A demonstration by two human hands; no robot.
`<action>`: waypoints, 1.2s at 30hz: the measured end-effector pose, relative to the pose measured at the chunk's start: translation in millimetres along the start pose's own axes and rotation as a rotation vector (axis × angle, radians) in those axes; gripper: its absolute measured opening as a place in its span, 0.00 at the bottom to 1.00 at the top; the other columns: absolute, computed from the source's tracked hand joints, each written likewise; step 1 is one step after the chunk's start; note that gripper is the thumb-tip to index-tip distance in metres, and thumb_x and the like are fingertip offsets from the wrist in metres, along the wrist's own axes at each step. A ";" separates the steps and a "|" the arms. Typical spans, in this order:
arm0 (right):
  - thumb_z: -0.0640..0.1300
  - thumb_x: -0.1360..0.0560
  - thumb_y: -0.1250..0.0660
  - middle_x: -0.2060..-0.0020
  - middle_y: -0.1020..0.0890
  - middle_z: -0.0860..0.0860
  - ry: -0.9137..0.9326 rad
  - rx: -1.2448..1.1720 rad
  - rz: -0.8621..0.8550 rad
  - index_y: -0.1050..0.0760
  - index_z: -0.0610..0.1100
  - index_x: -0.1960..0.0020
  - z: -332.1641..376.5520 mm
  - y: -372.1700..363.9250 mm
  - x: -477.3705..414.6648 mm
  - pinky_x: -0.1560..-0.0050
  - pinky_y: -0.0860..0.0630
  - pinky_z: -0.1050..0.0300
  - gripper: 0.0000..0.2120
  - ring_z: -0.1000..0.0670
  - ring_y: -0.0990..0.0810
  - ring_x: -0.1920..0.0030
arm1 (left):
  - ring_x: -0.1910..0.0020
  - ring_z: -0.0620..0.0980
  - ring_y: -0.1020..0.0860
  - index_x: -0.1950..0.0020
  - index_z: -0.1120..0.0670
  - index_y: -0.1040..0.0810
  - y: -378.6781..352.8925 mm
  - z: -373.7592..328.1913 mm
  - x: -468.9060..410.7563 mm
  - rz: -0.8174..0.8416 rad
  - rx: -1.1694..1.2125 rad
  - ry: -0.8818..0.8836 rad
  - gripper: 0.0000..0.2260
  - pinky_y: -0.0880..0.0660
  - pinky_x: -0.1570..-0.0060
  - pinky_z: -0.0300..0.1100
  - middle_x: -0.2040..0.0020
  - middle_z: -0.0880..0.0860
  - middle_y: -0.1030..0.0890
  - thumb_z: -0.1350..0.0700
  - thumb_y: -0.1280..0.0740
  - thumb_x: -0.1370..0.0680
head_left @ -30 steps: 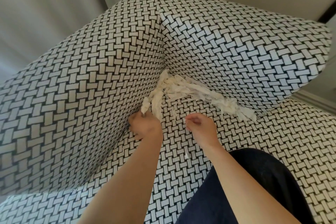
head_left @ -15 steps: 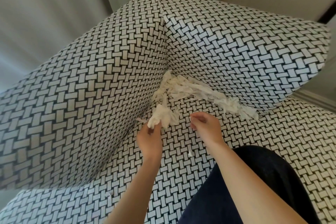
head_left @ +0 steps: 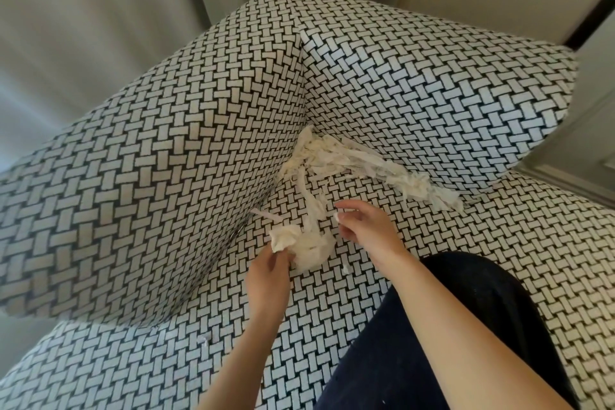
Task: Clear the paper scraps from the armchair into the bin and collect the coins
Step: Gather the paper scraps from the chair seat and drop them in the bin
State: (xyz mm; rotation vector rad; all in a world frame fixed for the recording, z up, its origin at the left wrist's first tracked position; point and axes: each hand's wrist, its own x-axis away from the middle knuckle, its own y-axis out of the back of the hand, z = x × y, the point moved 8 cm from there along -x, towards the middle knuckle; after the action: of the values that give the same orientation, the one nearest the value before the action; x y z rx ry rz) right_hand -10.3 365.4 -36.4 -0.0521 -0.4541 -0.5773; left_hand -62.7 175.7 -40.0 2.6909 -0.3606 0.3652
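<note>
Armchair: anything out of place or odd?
Yes: shredded paper scraps are jammed along the seam where the armchair back meets the seat. The left hand grips a wad; stray bits lie on the seat.

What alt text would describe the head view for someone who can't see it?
The left hand grips a crumpled wad of white paper scraps over the seat of a black-and-white basket-weave armchair, while the right hand hovers beside it with fingers curled. A longer heap of shredded white paper lies in the crease below the backrest.
</note>
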 end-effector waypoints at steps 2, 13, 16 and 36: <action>0.39 0.23 0.36 0.55 0.19 0.51 0.059 0.225 0.082 0.25 0.48 0.39 3.2 -10.4 4.9 0.50 0.20 0.57 0.13 0.53 0.19 0.58 | 0.65 0.48 0.28 0.53 0.49 0.22 4.1 6.0 -0.4 -0.003 -0.065 -0.014 0.06 0.33 0.66 0.38 0.64 0.52 0.21 0.56 0.38 0.21; 0.40 0.24 0.35 0.46 0.19 0.51 0.290 0.924 0.311 0.27 0.49 0.35 -21.3 -49.9 29.3 0.48 0.22 0.57 0.18 0.52 0.20 0.49 | 0.53 0.45 0.26 0.32 0.48 0.31 10.4 1.2 8.6 0.108 -0.285 -0.193 0.22 0.27 0.53 0.34 0.39 0.50 0.29 0.53 0.31 0.25; 0.39 0.24 0.35 0.48 0.18 0.50 0.321 0.944 0.256 0.23 0.47 0.41 -17.9 -44.6 30.5 0.49 0.22 0.56 0.13 0.50 0.20 0.49 | 0.56 0.42 0.26 0.38 0.51 0.25 7.7 -1.1 8.4 0.112 -0.305 -0.221 0.15 0.31 0.61 0.29 0.45 0.49 0.26 0.52 0.33 0.24; 0.36 0.28 0.29 0.61 0.19 0.55 0.449 0.622 -0.142 0.20 0.47 0.50 76.7 108.8 104.1 0.56 0.25 0.72 0.10 0.62 0.21 0.62 | 0.51 0.47 0.21 0.51 0.55 0.22 -46.7 -119.2 42.4 0.235 0.161 -0.143 0.07 0.25 0.46 0.42 0.54 0.51 0.19 0.55 0.40 0.20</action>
State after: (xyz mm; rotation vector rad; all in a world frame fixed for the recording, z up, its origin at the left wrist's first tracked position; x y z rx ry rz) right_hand 94.9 416.3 85.8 0.6961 -0.1827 -0.5462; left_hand -32.9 258.7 62.1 2.8471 -0.7227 0.2792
